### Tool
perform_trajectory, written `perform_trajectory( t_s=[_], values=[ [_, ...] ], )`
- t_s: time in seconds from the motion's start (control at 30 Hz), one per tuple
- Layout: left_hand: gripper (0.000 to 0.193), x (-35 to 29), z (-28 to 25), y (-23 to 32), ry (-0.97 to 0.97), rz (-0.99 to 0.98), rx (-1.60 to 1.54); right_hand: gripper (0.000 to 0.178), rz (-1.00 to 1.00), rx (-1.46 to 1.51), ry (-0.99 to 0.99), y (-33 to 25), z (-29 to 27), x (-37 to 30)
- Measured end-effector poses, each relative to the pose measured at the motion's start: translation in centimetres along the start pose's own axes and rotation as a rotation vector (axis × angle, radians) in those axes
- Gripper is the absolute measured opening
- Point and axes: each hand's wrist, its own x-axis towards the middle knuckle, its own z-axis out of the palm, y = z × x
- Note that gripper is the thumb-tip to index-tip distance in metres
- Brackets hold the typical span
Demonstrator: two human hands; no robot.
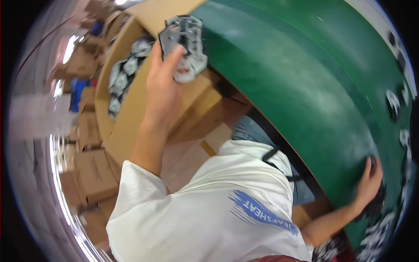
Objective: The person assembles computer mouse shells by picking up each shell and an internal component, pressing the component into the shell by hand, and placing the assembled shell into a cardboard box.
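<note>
In my left hand [163, 85] is a grey-and-black plastic housing [188, 46] with moulded ribs on the side facing me. My thumb lies across its face, and the fingers pass behind it. The part is up over the corner where an open cardboard box [135, 120] meets the green table [279, 83]. Far to the right, my right hand [370, 185] is low over the tabletop. Its fingers close around a small black part [372, 162], too small and blurred to name its kind.
Several black-and-white parts [128, 67] fill the open box at the left. More such parts [393, 105] lie along the table's right side, and others [375, 233] are heaped at the lower right. Stacked cartons [96, 174] stand on the left.
</note>
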Motion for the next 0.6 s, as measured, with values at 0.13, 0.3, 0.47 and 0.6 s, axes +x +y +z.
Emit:
perform_trajectory(
  t_s=[0.13, 0.3, 0.47, 0.6],
  values=[
    [0.048, 3.9, -13.5, 2.1, 0.317, -0.035, 0.276, 0.034, -0.097, 0.08, -0.038, 4.2, 1.4, 0.7],
    [0.061, 9.1, -29.3, 1.4, 0.565, -0.211, 0.688, 0.028, -0.041, 0.037, -0.068, 1.3, -0.3, 2.0],
    [0.061, 13.9, -30.4, -1.3, 0.652, -0.426, 0.575, 0.022, 0.03, 0.129, 0.023, 2.2, -0.6, 1.5],
    [0.033, 21.1, -28.2, -0.9, 0.462, 0.188, 0.641, 0.025, -0.067, 0.465, 0.176, 2.1, 0.2, 1.1]
  ],
)
